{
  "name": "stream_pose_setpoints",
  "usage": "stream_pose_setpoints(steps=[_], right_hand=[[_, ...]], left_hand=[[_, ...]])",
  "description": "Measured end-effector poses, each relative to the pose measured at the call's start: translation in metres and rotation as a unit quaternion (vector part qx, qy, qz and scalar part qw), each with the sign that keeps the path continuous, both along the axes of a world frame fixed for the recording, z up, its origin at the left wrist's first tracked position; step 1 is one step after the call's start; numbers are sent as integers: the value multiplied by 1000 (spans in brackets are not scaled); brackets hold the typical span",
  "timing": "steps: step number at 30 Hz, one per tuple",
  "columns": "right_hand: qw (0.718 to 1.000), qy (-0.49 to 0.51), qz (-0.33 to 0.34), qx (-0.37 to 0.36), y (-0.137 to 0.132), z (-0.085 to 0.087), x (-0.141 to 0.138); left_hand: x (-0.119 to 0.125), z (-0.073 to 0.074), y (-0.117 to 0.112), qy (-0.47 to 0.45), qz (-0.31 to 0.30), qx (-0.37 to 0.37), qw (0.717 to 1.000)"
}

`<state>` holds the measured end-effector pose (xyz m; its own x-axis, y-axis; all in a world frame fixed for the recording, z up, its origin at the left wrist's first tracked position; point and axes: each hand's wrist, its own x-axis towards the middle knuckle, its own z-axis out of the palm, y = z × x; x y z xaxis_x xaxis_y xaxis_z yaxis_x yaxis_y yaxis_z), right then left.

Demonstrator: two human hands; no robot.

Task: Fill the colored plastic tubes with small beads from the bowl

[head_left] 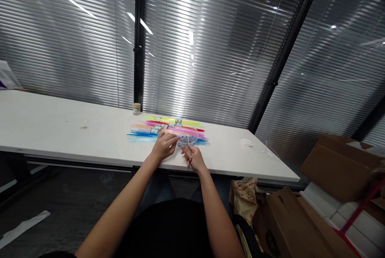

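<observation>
My right hand [195, 158] is closed around a pair of scissors [188, 145], with the blades pointing away from me toward a clear round bowl [195, 131]. Small coloured bits [189, 139] lie in the bowl. At its left near side my left hand [165, 145] is closed in a pinch, fingertips close to the scissor blades; whatever it pinches is too small to make out. Behind and around the bowl lie bundles of thin coloured sticks or strips, among them a blue bundle [140, 133], a yellow bundle [192, 122] and a red bundle [158, 122], some with printed labels.
The white table [99, 121] runs along a window with blinds. A small tub [136, 108] stands at its back edge. Crumpled white material [246, 142] lies to the right. Cardboard boxes [288, 222] and a paper bag [244, 194] crowd the floor at my right.
</observation>
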<state>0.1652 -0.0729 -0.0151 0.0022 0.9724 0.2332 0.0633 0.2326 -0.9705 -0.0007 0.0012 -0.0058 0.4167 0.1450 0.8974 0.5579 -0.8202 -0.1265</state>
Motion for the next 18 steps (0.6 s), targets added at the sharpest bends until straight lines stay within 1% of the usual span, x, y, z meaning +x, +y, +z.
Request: stream_pose_setpoints(steps=[5,11,15,18], right_hand=[[1000,-6,-4,0,0,0,0],[1000,-7,2,16,1,-3,1],[1000,-14,-5,22,1,-3,1],[1000,-12,-13,23,2,-3,1]], left_hand=[[0,2,-2,1,-4,-12,1000],[0,3,-3,7,-10,-11,1000],[1,2,-4,7,1,-12,1000],[1,2,-5,-7,25,-10,1000]])
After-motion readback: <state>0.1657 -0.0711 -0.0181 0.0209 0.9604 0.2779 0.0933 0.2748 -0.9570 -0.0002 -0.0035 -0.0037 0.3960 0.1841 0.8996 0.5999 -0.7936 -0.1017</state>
